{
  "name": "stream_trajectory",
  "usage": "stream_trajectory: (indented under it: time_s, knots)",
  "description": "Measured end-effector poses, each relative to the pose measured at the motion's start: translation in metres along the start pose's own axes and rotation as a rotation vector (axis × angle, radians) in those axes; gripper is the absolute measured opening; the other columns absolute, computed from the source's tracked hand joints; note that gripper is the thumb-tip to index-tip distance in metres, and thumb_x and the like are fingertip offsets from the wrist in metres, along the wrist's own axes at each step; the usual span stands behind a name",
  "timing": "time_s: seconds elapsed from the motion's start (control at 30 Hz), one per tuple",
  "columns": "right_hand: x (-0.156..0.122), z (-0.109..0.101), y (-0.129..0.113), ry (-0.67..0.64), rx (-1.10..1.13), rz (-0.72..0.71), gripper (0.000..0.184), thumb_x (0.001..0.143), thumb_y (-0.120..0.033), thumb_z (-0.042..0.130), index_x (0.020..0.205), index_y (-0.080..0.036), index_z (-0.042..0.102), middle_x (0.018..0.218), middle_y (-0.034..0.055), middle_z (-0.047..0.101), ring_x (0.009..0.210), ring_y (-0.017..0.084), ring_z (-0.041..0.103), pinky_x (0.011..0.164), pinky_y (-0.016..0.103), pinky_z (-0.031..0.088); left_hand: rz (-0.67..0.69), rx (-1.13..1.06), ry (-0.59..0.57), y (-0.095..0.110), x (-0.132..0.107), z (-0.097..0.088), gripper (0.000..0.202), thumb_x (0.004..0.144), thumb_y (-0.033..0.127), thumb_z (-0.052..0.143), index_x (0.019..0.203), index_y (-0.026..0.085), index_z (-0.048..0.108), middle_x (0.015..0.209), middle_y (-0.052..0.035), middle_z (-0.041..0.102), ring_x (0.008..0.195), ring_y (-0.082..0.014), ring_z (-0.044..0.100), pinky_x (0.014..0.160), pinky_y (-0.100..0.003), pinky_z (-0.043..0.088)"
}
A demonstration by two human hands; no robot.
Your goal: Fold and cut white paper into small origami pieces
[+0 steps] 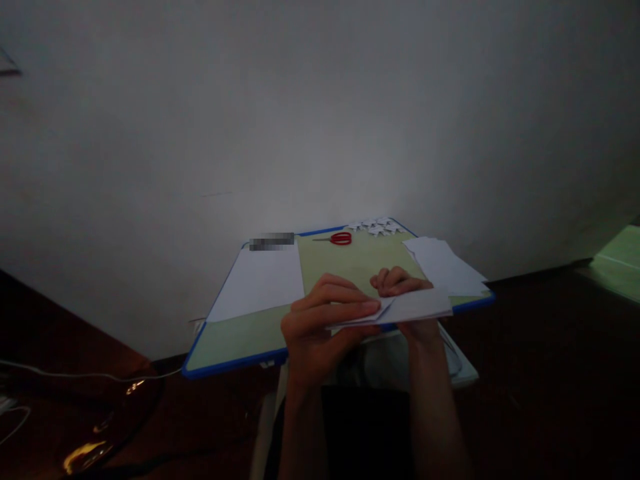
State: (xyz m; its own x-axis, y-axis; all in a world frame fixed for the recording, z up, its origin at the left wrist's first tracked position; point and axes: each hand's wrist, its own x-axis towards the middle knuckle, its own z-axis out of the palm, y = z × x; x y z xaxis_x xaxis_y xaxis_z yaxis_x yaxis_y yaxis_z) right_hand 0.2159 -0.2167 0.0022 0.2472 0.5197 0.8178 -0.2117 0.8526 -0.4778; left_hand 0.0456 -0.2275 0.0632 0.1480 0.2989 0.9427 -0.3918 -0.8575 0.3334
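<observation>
A folded strip of white paper [423, 304] is held up just above the near edge of the small table. My left hand [323, 317] pinches its left end, fingers on top and thumb underneath, beside a slanted folded corner. Behind the strip, my right hand [403, 283] grips the paper with curled fingers; part of that hand is hidden by it. Beyond the hands, red-handled scissors [341, 239] lie on the tabletop, blades pointing left. Several small folded white paper shapes [380, 228] sit at the far right corner.
The pale green table [350, 263] has a blue rim and stands against a grey wall [320, 120]. White sheets [443, 263] are piled on its right side, and another white sheet [263, 280] covers the left. A white cable [90, 375] runs at lower left.
</observation>
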Motion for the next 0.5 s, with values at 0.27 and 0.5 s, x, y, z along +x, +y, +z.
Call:
stream_trajectory:
  time_s: [0.27, 0.5]
  knots:
    - [-0.006, -0.016, -0.003, -0.224, -0.103, 0.168, 0.025, 0.087, -0.051, 0.080, 0.096, -0.028, 0.086, 0.091, 0.0057, 0.078, 0.084, 0.021, 0.072, 0.074, 0.035, 0.055, -0.008, 0.034, -0.013, 0.002, 0.001, -0.001, 0.022, 0.083, 0.015, 0.088, 0.102, 0.026, 0.084, 0.087, -0.0021, 0.082, 0.079, -0.0177, 0.074, 0.072, -0.034, 0.058]
    - [0.000, -0.016, -0.012, -0.381, -0.184, 0.234, 0.022, 0.091, -0.043, 0.078, 0.092, -0.023, 0.087, 0.094, 0.0076, 0.078, 0.085, 0.021, 0.073, 0.075, 0.033, 0.056, -0.088, -0.030, -0.096, 0.006, 0.000, 0.001, 0.024, 0.086, 0.012, 0.084, 0.107, 0.023, 0.082, 0.099, -0.0055, 0.084, 0.090, -0.0207, 0.078, 0.081, -0.039, 0.063]
